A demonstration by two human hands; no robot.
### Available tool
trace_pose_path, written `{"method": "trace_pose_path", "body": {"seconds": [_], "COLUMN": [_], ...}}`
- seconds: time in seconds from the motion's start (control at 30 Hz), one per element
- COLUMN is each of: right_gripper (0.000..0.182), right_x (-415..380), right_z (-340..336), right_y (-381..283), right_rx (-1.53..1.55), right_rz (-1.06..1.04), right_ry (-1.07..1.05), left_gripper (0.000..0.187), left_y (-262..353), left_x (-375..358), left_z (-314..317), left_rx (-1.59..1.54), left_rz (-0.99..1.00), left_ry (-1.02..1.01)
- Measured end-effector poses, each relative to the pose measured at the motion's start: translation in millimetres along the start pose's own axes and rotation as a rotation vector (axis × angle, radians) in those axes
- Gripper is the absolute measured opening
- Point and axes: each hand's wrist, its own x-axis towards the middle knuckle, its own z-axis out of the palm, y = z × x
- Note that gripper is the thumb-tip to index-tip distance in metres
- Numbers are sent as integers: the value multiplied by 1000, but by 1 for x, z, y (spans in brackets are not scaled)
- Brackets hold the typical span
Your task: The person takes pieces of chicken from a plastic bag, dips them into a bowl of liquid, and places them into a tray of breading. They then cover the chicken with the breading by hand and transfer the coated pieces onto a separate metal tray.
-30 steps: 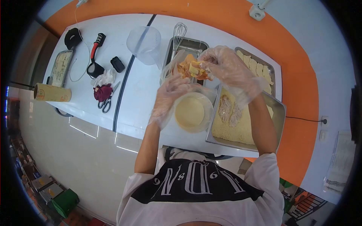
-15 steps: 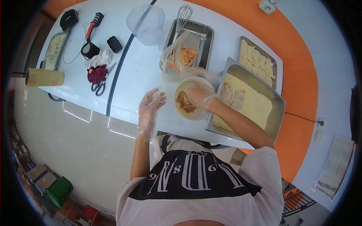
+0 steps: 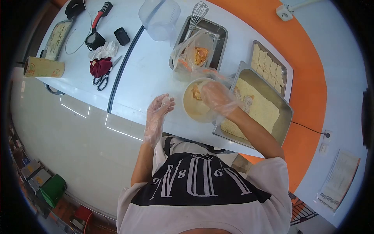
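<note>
My right hand (image 3: 219, 95), in a clear plastic glove, reaches into the round pale bowl (image 3: 189, 110) on the table. Its fingers are closed on a piece of raw chicken (image 3: 196, 93), partly hidden by the hand, near the bowl's far side. My left hand (image 3: 159, 110), gloved too, hovers left of the bowl with loosely bent fingers, apart and holding nothing I can make out. Right of the bowl, a deep metal pan (image 3: 287, 117) contains pale yellow crumbs (image 3: 259, 113) with coated pieces (image 3: 247, 102) on top, partly covered by my right arm.
Behind the bowl, a metal tray (image 3: 223, 43) bears a whisk (image 3: 198, 15) and an open plastic bag (image 3: 183, 52) of orange-coated meat (image 3: 201, 55). Another tray (image 3: 286, 74) has breaded pieces. A clear jug (image 3: 159, 19), scissors (image 3: 102, 82) and maroon cloth (image 3: 100, 67) lie leftward.
The meat that lay in the bowl is now gathered at my right fingers, baring the bowl's inside. My left hand stays beside the bowl. The whole view has shifted slightly.
</note>
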Motion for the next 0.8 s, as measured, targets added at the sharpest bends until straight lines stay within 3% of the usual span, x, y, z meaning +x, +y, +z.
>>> {"method": "trace_pose_path", "body": {"seconds": [0.13, 0.2, 0.23, 0.3, 0.5, 0.6, 0.73, 0.8], "right_gripper": [17, 18, 18, 20, 21, 20, 16, 17], "right_x": [-14, -11, -6, 3, -3, 5, 4, 4], "right_z": [50, 66, 67, 67, 98, 59, 46, 18], "right_y": [-3, -18, -23, -30, -12, -24, -3, 4], "right_rx": [46, 113, 115, 160, 270, 370, 574, 517], "right_rz": [-70, 39, 39, 268, 337, 326, 211, 380], "right_ry": [195, -120, -121, -395, -309, -484, -412, -336], "left_gripper": [43, 43, 42, 42, 42, 41, 41, 41], "left_y": [1, 3, 7, 10, 1, -3, -6, -3], "left_x": [6, 9, 7, 3, -1, -3, -4, -6], "left_z": [-2, 1, 5, 7, 6, 6, 5, 6], "left_rx": [20, 25, 40, 56, 46, 46, 52, 51], "left_rz": [3, 6, 7, 2, 0, -21, -26, -19], "left_ry": [-13, -26, -27, -17, -44, -46, -45, -48]}}
